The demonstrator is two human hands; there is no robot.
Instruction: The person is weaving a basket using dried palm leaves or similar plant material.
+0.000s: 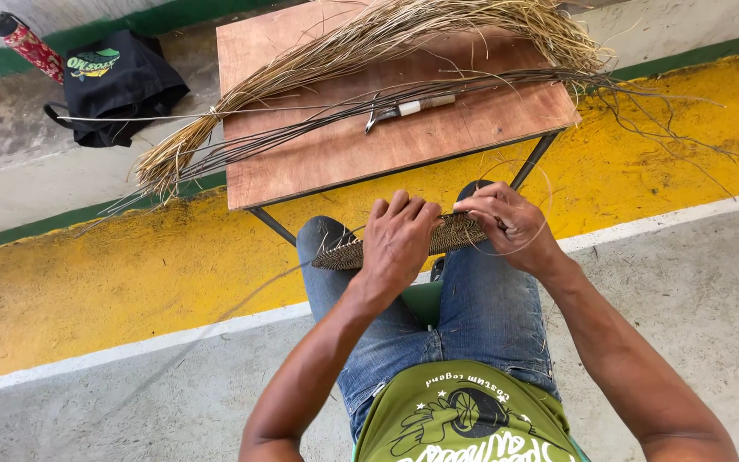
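At frame centre, left hand (397,241) and right hand (506,224) clasp a partly woven mat (451,235); much straw (369,47) lies unused at top.

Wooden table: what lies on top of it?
On the table lie a pale fibre bundle, thin dark strands and a knife. The bundle hides part of the tabletop; whether anything lies beneath it cannot be seen.

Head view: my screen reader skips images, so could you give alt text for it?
Seen from above, a seated person's left hand and right hand grip a flat woven piece over their knees. Ahead, a small wooden table holds bundled dry fibres and a knife.
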